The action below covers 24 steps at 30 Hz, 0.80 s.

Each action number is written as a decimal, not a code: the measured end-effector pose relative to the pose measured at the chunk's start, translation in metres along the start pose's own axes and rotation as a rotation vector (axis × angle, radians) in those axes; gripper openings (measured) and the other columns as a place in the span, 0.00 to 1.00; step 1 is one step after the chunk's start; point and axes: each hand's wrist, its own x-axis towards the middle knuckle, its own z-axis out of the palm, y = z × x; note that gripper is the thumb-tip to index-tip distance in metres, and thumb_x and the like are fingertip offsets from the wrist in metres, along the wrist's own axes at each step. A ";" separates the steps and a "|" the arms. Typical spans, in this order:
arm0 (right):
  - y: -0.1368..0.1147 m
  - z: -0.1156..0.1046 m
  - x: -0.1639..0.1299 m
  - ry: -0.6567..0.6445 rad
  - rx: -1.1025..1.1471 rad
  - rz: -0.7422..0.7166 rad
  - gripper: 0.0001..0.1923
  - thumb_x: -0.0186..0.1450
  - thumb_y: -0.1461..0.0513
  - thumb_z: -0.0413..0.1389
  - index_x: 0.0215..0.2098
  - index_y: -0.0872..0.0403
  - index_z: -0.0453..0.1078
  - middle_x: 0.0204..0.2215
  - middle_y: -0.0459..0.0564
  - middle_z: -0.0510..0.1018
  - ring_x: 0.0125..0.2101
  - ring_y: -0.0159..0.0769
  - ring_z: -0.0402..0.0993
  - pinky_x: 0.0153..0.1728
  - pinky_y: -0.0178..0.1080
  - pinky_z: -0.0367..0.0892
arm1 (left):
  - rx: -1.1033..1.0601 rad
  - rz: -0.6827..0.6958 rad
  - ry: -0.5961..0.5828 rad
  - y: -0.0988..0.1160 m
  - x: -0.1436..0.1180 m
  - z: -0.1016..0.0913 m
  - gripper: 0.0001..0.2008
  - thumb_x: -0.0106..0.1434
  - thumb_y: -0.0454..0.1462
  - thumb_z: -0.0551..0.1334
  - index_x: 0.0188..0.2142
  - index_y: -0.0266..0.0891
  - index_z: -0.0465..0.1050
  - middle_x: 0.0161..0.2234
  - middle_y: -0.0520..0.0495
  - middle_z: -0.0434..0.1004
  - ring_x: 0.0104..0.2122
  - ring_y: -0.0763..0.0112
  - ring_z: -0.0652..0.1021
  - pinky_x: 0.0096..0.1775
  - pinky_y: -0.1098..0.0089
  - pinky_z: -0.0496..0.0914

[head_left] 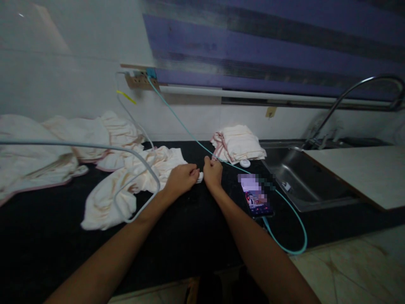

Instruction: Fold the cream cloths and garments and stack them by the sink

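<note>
A crumpled cream cloth garment point(109, 204) with gathered parts lies on the black countertop, its right end reaching my hands. My left hand point(181, 179) is closed on that end, and a small white bit of the cloth shows past its fingers. Just to the right, my right hand point(213, 173) is closed with the thumb on top, against the same bit of cloth. The fingers partly hide what lies within each grip.
More cream cloth with pink edging point(41, 147) lies at left; a folded cream stack point(242, 143) sits by the wall. A phone point(255, 196) on a teal cable point(305, 236) lies right of my arm. A grey cable point(139, 154) loops over the garment. A sink point(300, 177) is further right.
</note>
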 end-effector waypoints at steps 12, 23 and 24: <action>0.002 0.005 0.003 -0.046 0.005 0.008 0.28 0.72 0.56 0.49 0.14 0.49 0.53 0.13 0.40 0.56 0.19 0.31 0.55 0.25 0.37 0.48 | 0.013 0.283 -0.202 -0.017 0.007 0.007 0.15 0.69 0.47 0.56 0.35 0.37 0.72 0.37 0.42 0.76 0.37 0.61 0.76 0.40 0.64 0.68; 0.001 0.003 0.006 0.048 0.044 0.036 0.29 0.74 0.57 0.48 0.15 0.48 0.51 0.13 0.40 0.54 0.20 0.32 0.52 0.26 0.38 0.46 | 0.072 0.255 -0.279 -0.006 0.002 -0.004 0.16 0.58 0.31 0.57 0.41 0.34 0.81 0.39 0.39 0.84 0.38 0.59 0.81 0.41 0.65 0.71; 0.001 0.003 0.006 0.047 0.046 0.040 0.29 0.74 0.57 0.48 0.15 0.48 0.50 0.13 0.40 0.54 0.20 0.32 0.52 0.26 0.38 0.46 | 0.072 0.244 -0.300 -0.005 0.002 -0.006 0.16 0.57 0.31 0.58 0.40 0.34 0.82 0.37 0.40 0.84 0.37 0.60 0.81 0.40 0.65 0.71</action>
